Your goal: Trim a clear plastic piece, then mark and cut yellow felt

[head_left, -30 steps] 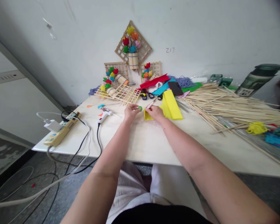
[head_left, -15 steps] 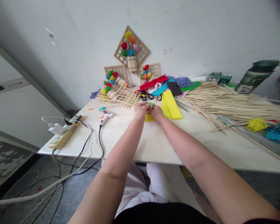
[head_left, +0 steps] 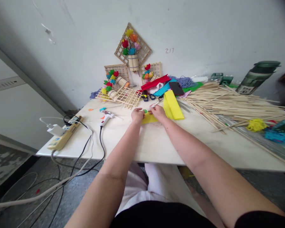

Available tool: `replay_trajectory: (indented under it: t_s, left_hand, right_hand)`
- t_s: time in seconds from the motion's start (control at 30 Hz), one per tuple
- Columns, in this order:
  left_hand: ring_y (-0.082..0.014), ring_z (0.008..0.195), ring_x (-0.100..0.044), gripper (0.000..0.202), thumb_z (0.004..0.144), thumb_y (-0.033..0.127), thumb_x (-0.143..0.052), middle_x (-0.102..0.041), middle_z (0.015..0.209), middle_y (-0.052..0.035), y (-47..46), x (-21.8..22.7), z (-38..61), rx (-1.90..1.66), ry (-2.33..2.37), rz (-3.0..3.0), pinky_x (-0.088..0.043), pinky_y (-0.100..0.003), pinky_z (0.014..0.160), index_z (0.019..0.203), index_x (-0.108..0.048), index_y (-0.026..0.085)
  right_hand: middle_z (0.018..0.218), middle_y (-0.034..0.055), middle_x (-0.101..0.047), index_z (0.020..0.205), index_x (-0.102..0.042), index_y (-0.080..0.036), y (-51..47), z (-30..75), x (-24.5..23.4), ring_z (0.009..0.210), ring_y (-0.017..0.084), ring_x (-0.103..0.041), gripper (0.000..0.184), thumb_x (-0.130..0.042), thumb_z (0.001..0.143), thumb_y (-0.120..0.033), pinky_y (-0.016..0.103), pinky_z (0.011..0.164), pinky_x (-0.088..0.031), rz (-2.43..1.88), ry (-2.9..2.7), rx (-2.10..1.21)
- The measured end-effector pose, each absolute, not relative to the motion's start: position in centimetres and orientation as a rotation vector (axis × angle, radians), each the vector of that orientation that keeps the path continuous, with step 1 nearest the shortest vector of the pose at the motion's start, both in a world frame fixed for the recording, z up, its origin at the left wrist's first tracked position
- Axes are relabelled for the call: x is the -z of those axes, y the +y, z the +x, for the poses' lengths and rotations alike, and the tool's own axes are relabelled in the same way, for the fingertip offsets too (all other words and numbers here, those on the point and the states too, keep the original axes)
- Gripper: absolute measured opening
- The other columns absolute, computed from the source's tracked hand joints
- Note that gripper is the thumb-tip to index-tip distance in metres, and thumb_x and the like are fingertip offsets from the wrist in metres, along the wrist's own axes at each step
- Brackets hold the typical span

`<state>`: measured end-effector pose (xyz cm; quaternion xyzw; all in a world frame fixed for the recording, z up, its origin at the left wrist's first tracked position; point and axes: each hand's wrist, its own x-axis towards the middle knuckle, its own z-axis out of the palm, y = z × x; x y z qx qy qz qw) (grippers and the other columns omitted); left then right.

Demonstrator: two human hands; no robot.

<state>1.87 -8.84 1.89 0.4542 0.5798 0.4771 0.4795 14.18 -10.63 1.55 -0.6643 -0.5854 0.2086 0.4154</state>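
My right hand is closed around a slim white pen, which slants up and to the right. My left hand is closed at the left edge of a small yellow sheet lying on the table. A small green piece shows at its fingertips, over the yellow sheet; its exact shape is too small to tell. Just right of my right hand lies a larger folded yellow sheet. Scissors with dark blue handles rest behind my hands.
A white glue gun and a power strip with cables are on the left. Wooden lattices with flowers stand at the back. Thin wooden sticks and a dark green bottle are on the right. A phone lies on coloured sheets.
My hands have moved apart, the left one going left and down with the green piece. More of the small yellow sheet and the pen now show. The view has shifted slightly.
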Motion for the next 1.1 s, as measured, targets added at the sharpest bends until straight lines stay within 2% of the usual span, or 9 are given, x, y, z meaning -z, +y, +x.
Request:
replay_trajectory:
  t_s: [0.27,0.47,0.73,0.93,1.1]
  left_hand:
    - [-0.0088,0.05,-0.059,0.015,0.069,0.014,-0.062,-0.064,0.068,-0.0015,-8.4,-1.6,1.6,-1.091,1.397,1.183,-0.043,-0.018,0.046,0.083,-0.059,0.015]
    - [-0.012,0.05,-0.062,0.009,0.067,0.013,-0.06,-0.064,0.066,-0.0019,-7.5,-0.6,1.4,-1.041,1.46,1.392,-0.043,-0.02,0.046,0.075,-0.06,0.015]
    - [-0.0114,0.051,-0.061,0.011,0.069,0.021,-0.061,-0.068,0.07,0.0,-7.4,-0.3,1.1,-1.034,1.533,1.714,-0.042,-0.021,0.052,0.078,-0.066,0.021]
    - [-0.0169,0.07,-0.062,0.013,0.067,0.03,-0.066,-0.07,0.073,-0.0006,-7.0,-0.6,1.0,-1.042,1.604,1.868,-0.041,-0.025,0.062,0.078,-0.069,0.026]
    - [-0.0165,0.069,-0.062,0.02,0.069,0.031,-0.064,-0.07,0.077,-0.0008,-6.4,0.2,0.8,-1.041,1.491,1.807,-0.041,-0.024,0.06,0.087,-0.069,0.026]
  right_hand:
    - [0.081,0.0014,-0.07,0.106,-0.054,-0.018,-9.6,14.4,-0.3,0.066,0.01,-0.067,0.024,-0.045,0.083,-0.02,0.022,0.066,-0.051,-1.513,-1.304,-0.63]
    - [0.082,0.0013,-0.069,0.106,-0.055,-0.019,-9.7,14.5,-0.4,0.066,0.011,-0.066,0.027,-0.044,0.081,-0.021,0.024,0.068,-0.05,-1.58,-1.316,-0.583]
    - [0.091,-0.0021,-0.069,0.104,-0.059,-0.03,-10.8,14.4,-1.2,0.084,0.016,-0.064,0.029,-0.048,0.078,-0.023,0.029,0.077,-0.047,-1.752,-1.51,-0.389]
    - [0.086,-0.0025,-0.068,0.1,-0.059,-0.029,-10.8,14.2,-1.3,0.08,0.016,-0.063,0.027,-0.047,0.077,-0.023,0.029,0.074,-0.047,-1.739,-1.477,-0.389]
    - [0.082,-0.0008,-0.067,0.099,-0.058,-0.024,-10.5,14.4,-1.0,0.078,0.017,-0.061,0.027,-0.051,0.074,-0.032,0.028,0.069,-0.047,-1.676,-1.518,-0.413]
